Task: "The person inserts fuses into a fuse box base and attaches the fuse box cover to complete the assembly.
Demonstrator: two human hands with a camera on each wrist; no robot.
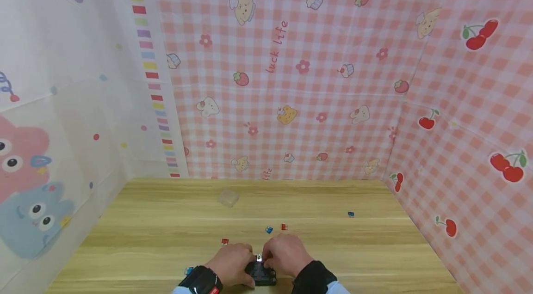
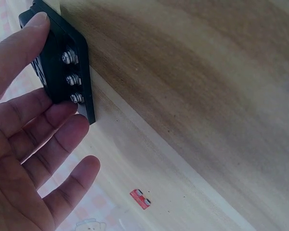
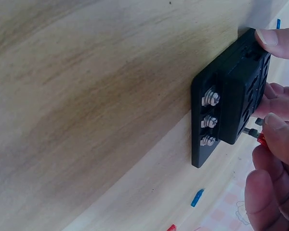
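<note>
A black fuse block (image 1: 262, 277) with a row of screw terminals rests on the wooden table, close to the person. My left hand (image 1: 233, 264) grips it from the left, thumb on the upper face and fingers at its side, as the left wrist view shows. Between thumb and forefinger, my right hand (image 3: 279, 159) pinches a red blade fuse (image 3: 262, 139). Its metal prongs point at the slotted face of the block; whether they are inside a slot, I cannot tell. Most of the fuse's body is hidden by the fingertips.
Loose on the table lie a red blade fuse (image 1: 225, 241), a blue one (image 1: 269, 229), another red one (image 1: 284, 227), a blue one (image 1: 351, 214) far right, and a blue piece (image 1: 189, 270) by the left wrist. A clear plastic cover (image 1: 228, 197) lies farther back. Patterned cloth surrounds the table.
</note>
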